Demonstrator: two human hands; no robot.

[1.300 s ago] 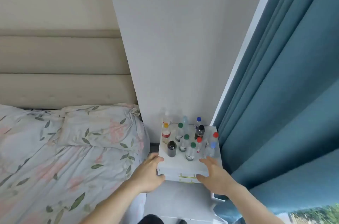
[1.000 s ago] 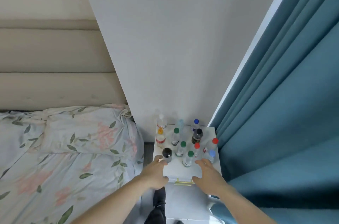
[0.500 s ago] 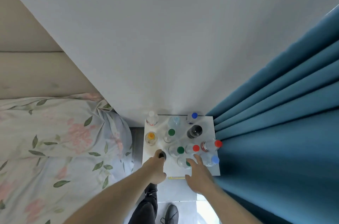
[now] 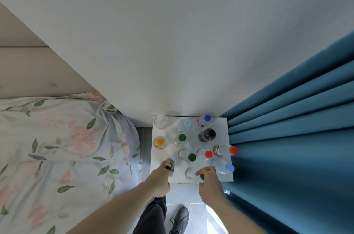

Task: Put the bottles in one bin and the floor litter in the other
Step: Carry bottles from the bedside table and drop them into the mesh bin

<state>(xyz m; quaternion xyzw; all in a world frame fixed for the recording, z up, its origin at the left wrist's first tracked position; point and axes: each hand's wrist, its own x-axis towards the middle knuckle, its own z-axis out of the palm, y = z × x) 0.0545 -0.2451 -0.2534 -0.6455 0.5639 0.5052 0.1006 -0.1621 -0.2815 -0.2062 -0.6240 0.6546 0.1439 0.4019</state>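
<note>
While bottles stand upright on white nightstand (image 4: 228,176) btwn bed (image 4: 57,147) & blue curtain (image 4: 297,128), left hand (image 4: 160,180) grips dark-capped bottle (image 4: 170,163) at front-left; right hand (image 4: 209,182) curls round green-capped bottle (image 4: 190,174) at front edge.

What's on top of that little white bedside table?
The bedside table carries a crowd of upright bottles. The left hand grips a dark one; the right hand reaches a green-capped one. No bins are in view.

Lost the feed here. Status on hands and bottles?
Left hand grips dark bottle. Right hand closing on green-capped bottle; grip unconfirmed. Other bottles crowd the nightstand. No bins in view.
</note>
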